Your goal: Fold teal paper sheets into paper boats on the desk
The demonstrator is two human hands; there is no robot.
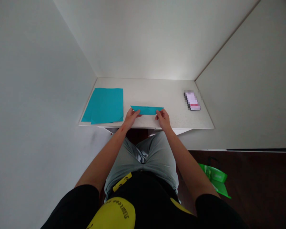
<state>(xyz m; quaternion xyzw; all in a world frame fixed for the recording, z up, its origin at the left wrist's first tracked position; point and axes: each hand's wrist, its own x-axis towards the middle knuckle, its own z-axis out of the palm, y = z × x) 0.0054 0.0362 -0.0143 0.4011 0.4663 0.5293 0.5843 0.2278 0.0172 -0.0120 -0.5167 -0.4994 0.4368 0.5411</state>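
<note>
A narrow folded strip of teal paper [147, 110] stretches between my two hands over the front part of the white tabletop. My left hand [132, 117] grips its left end, thumb on top and fingers beneath. At the right end, my right hand [163, 118] pinches the paper between thumb and curled fingers. The strip's upper corners are pointed and stick out past both hands. To the left of my left hand lie overlapping flat sheets of teal paper [107, 105]; how many are stacked cannot be told.
A phone [192, 100], partly pixelated, lies on the right of the white tabletop [152, 91]. Walls enclose the table at the back, left and right. A green plastic item [215, 178] is at lower right above the dark floor.
</note>
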